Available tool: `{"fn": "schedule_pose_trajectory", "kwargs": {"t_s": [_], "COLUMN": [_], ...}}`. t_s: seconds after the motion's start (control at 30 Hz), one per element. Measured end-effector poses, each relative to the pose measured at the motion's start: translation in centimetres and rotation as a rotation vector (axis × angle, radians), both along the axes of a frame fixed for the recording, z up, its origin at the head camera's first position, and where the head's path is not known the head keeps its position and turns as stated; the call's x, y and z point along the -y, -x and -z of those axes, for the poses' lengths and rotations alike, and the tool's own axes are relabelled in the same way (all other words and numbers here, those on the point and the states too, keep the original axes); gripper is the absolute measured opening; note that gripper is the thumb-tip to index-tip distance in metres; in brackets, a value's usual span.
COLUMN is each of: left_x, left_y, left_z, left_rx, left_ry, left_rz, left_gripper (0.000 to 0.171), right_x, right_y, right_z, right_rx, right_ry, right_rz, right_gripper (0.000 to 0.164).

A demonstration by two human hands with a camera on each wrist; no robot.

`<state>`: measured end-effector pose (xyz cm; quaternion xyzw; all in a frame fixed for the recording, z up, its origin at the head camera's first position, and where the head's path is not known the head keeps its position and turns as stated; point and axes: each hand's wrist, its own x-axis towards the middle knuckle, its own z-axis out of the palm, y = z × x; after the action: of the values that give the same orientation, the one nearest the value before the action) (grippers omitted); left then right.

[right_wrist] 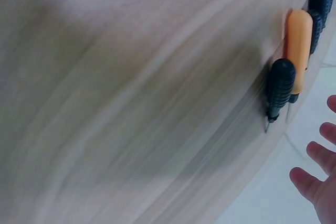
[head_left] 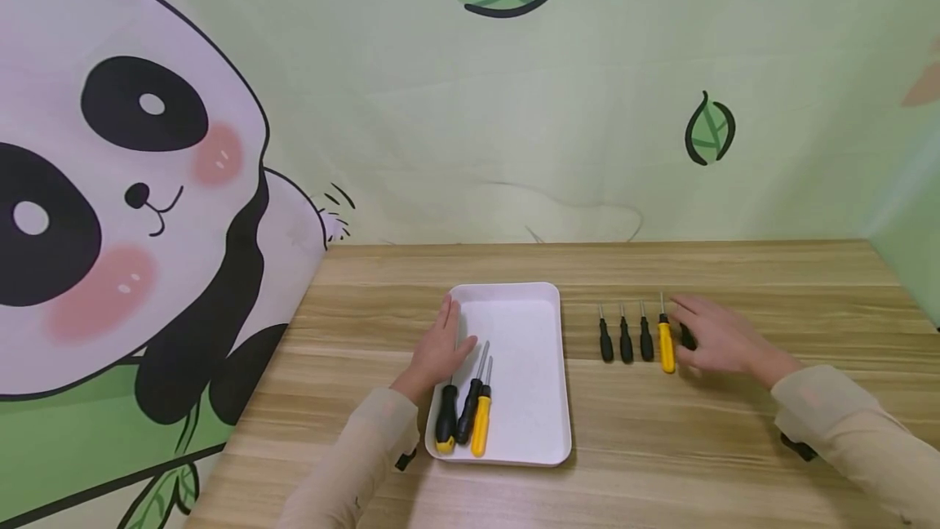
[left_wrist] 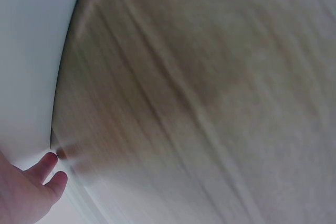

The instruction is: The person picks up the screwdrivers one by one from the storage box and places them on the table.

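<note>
A white tray [head_left: 525, 398] holds a large black-and-yellow screwdriver [head_left: 446, 419], a black screwdriver [head_left: 468, 412] and a yellow screwdriver [head_left: 481, 423]. At the tray's left rim lies my left hand [head_left: 438, 347], its fingers along the edge and its thumb toward the inside. To the right, three black screwdrivers [head_left: 626, 341] and a yellow-handled screwdriver [head_left: 666, 345] form a row, tips pointing away. My right hand [head_left: 716, 337] is over the row's right end, partly hiding another black screwdriver [right_wrist: 281, 83]. Its fingers [right_wrist: 304, 182] are spread beside that screwdriver in the right wrist view.
Everything lies on a wood-grain table [head_left: 617, 464]. Behind it hangs a pale green backdrop [head_left: 587, 145] with leaves and a large cartoon panda [head_left: 169, 211] on the left.
</note>
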<state>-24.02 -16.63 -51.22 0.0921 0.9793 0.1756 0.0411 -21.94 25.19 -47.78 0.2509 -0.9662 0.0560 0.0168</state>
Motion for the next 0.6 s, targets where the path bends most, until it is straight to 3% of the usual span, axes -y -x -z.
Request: {"fn": "schedule_pose_trajectory", "kwargs": {"t_s": [0.6], "left_x": [-0.1], "left_y": [0.0], "left_z": [-0.1], "left_rx": [0.006], "left_ry": [-0.008], "left_rz": [-0.005], "left_gripper": [0.073], "right_x": [2.9], "right_y": [-0.4], "right_z": [-0.7], "right_rx": [-0.209], "right_ry": [0.025], "right_rz": [-0.129], "right_gripper": [0.057]}}
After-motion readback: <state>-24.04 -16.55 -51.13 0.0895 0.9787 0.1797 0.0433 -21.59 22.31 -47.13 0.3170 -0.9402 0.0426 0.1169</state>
